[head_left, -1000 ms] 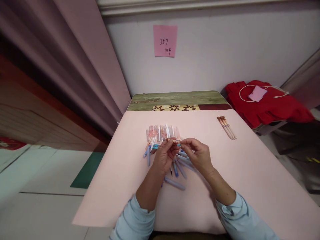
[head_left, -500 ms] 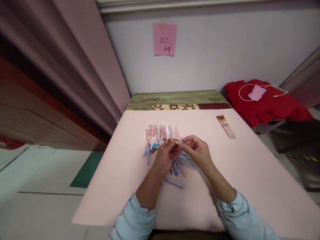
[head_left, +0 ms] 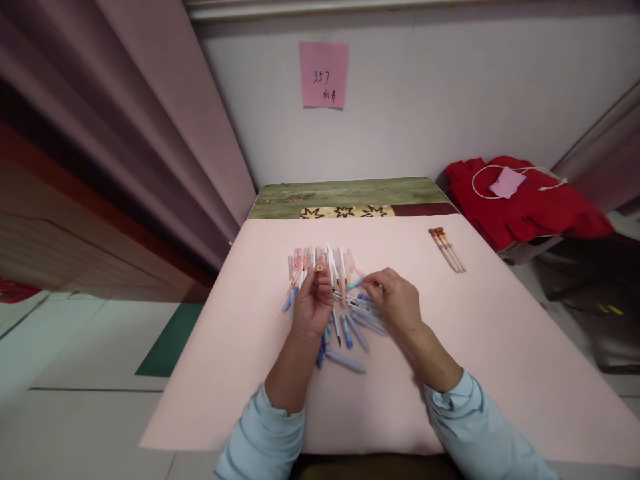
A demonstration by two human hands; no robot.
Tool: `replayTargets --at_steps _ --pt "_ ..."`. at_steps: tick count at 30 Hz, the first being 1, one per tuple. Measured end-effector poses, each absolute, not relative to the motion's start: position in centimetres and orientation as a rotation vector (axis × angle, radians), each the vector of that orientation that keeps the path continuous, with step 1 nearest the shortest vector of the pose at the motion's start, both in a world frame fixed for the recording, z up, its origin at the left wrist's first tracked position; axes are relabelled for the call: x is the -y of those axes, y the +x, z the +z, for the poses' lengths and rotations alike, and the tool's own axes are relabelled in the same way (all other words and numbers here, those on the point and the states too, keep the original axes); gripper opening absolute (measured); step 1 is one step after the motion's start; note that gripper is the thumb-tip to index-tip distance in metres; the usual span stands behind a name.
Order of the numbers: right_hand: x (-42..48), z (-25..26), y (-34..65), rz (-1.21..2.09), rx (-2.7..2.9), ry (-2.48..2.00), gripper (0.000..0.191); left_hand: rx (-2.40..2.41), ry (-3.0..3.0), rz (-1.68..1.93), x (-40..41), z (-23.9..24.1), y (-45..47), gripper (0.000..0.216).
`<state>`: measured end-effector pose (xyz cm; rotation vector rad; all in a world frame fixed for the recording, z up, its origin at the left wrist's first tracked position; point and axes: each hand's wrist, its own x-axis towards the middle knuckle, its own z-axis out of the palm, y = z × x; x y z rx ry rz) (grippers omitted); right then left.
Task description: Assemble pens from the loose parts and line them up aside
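My left hand (head_left: 314, 308) is over the pen parts, palm turned up. Its thumb and fingers pinch a small pen part with a round golden-brown end (head_left: 319, 268). To its right, my right hand (head_left: 397, 300) has its thumb and forefinger closed on a slim pen piece with a light-blue section (head_left: 355, 284), at the edge of the heap. Around both hands lie loose pen parts: clear pinkish barrels (head_left: 298, 257), white refills (head_left: 336, 328) with dark tips, and pale-blue barrels (head_left: 346, 361).
Several pens with brown tops (head_left: 447, 251) lie side by side at the right of the pink-covered table (head_left: 225, 373). Beyond it is a green wooden-patterned surface (head_left: 350, 190). A red cloth (head_left: 540, 217) with a white cable is at the right; a pink note (head_left: 324, 75) hangs on the wall.
My hands, together before over the heap, have come apart. The left moved left with the small golden-brown-ended part; the right now grips the slim light-blue piece.
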<state>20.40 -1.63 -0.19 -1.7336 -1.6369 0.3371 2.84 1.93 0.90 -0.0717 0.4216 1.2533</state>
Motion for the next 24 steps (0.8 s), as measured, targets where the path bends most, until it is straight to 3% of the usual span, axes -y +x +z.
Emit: replayTargets --at_steps 10,24 --pt "0.5 -0.2 18.1 0.240 1.847 -2.257 0.027 -0.518 0.011 1.265 -1.8 0.8 3.3 0.029" --pt "0.4 -0.2 16.7 0.318 1.818 -2.327 0.024 -0.276 -0.110 1.139 -0.5 1.0 2.8 0.027"
